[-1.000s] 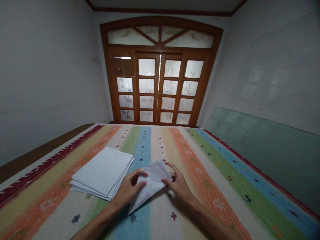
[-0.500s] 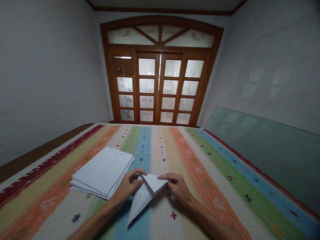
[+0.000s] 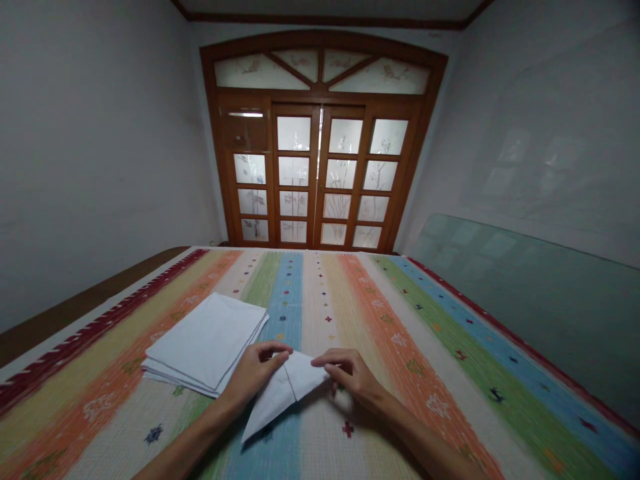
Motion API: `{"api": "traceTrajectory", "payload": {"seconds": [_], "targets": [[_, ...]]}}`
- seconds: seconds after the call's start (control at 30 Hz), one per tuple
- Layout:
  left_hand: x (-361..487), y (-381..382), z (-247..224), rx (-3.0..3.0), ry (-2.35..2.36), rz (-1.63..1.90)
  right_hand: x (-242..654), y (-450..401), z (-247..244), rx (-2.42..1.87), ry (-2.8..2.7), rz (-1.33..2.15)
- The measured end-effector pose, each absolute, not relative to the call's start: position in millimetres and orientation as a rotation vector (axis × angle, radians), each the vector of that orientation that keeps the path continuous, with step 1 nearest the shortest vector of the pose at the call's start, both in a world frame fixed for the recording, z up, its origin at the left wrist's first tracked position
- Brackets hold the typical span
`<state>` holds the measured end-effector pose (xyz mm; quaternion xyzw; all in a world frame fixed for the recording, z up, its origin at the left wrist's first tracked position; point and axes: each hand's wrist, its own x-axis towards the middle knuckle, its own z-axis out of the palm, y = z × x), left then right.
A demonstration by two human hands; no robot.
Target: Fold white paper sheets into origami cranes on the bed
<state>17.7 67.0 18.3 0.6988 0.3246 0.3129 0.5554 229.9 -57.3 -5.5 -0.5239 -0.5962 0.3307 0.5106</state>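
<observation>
A folded white cloth napkin [image 3: 295,379] is held between my two hands, its long pointed corner slanting down to the left over the blue stripe. My left hand [image 3: 255,367] pinches its upper left edge between thumb and fingers. On the other side, my right hand [image 3: 350,373] grips the right corner, with the thumb and index finger closed on it. A crease line runs across the middle where two folded parts meet. Beside my left hand lies a stack of white cloths [image 3: 210,337], flat with slightly uneven edges.
A striped, colourful tablecloth [image 3: 430,400] covers the table. Along the right edge stands a pale green glass-like panel [image 3: 525,300]. Beyond the table is a wooden door [image 3: 320,173] with glass panes, between grey walls.
The napkin's right flap has come down flatter against the left part, and its lower point has swung left and up a little. Both hands stay near their places.
</observation>
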Motion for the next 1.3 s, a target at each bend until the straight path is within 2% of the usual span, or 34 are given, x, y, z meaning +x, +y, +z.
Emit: {"api": "traceTrajectory", "payload": {"seconds": [0.2, 0.33, 0.53, 0.7, 0.87, 0.97, 1.17, 1.3], "targets": [[18, 67, 12, 1.571, 0.748, 0.686, 228, -47, -13, -1.327, -1.272, 0.839], [20, 72, 3, 1.75, 0.791, 0.724, 227, -44, -16, -1.385, -1.251, 0.829], [25, 70, -4, 2.014, 0.806, 0.804, 223, -48, -15, -1.594, -1.467, 0.615], [26, 64, -8, 2.414, 0.729, 0.822, 223, -57, -9, -1.716, -1.718, 0.259], [19, 58, -17, 2.972, 0.57, 0.577, 220, -62, -15, -1.483, -1.987, 0.178], [10, 52, -21, 3.016, 0.506, 0.484, 216, -65, -18, -1.365, -2.145, 0.199], [-1, 50, -16, 2.986, 0.435, 0.221, 214, -72, -12, -1.389, -2.228, 0.183], [-1, 54, -13, 2.954, 0.387, 0.198, 215, -77, -8, -1.403, -2.272, 0.169]]}}
